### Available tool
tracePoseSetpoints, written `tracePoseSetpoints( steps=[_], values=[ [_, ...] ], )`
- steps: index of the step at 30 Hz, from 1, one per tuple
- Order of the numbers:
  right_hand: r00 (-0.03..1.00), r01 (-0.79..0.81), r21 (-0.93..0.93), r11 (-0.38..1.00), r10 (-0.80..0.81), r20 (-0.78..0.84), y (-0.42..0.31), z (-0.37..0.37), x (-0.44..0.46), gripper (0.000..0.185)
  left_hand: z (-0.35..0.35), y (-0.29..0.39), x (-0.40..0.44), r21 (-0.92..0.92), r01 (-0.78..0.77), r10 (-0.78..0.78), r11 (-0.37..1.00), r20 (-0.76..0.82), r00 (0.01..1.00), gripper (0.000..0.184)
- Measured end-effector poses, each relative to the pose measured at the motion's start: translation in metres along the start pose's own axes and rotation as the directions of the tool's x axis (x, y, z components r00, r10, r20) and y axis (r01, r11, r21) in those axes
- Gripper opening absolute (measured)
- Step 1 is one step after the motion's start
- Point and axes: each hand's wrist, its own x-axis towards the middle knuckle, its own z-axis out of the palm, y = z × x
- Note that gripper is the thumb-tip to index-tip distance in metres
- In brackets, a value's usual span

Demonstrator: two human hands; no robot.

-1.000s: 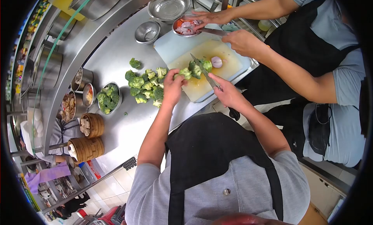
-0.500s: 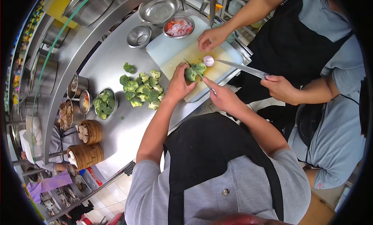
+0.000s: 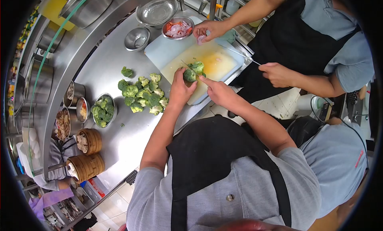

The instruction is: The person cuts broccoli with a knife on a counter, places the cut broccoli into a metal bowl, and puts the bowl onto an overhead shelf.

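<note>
Over the cutting board point(image 3: 165, 57), my left hand point(image 3: 182, 87) grips a head of broccoli point(image 3: 197, 66) from its left side. My right hand point(image 3: 217, 90) is closed round the handle of a knife point(image 3: 188, 66), whose blade lies across the broccoli. The handle is mostly hidden by my fingers. Left of the board, a pile of broccoli florets point(image 3: 143, 91) lies on the steel counter point(image 3: 103, 67). One floret point(image 3: 127, 72) sits apart from the pile. Farther left, a metal bowl point(image 3: 114, 107) holds more broccoli.
To the right, a co-worker's hand point(image 3: 211, 29) holds a piece of onion; their other hand point(image 3: 279, 74) holds a long knife point(image 3: 241, 56). A bowl of sliced onion point(image 3: 178, 28) stands at the board's far edge. Bamboo steamers point(image 3: 89, 167) stand at the counter's left end.
The co-worker has lifted the onion off the board toward the bowl, and their knife has shifted. My hands stay at the broccoli, with the knife blade now farther left across it.
</note>
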Motion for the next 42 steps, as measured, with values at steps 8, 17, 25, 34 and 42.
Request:
tracePoseSetpoints(
  steps=[8,17,25,34,42],
  values=[
    [0.999,0.019,-0.182,0.983,-0.024,-0.024,0.018,0.006,-0.012,0.046,-0.003,0.001,0.0,0.028,0.018,-0.016,0.999,-0.045,0.999,0.074],
    [0.985,-0.105,-0.341,0.934,0.145,0.094,-0.001,0.011,0.0,0.025,0.002,0.002,-0.005,0.079,-0.045,0.05,0.996,-0.069,0.996,0.073],
    [0.995,0.004,-0.419,0.908,0.04,0.097,-0.007,0.007,0.011,0.03,-0.022,-0.016,-0.015,-0.595,0.148,-0.296,0.79,-0.16,0.942,0.064],
    [0.965,0.144,-0.568,0.81,-0.241,-0.099,-0.018,0.05,0.049,0.026,-0.068,-0.004,-0.055,-0.913,0.314,-0.44,0.259,0.178,0.88,0.044],
    [0.981,0.112,-0.549,0.828,-0.18,-0.072,0.002,0.03,0.11,0.035,-0.042,0.004,-0.068,-0.881,0.426,-0.395,0.207,0.323,0.86,0.048]
  ],
)
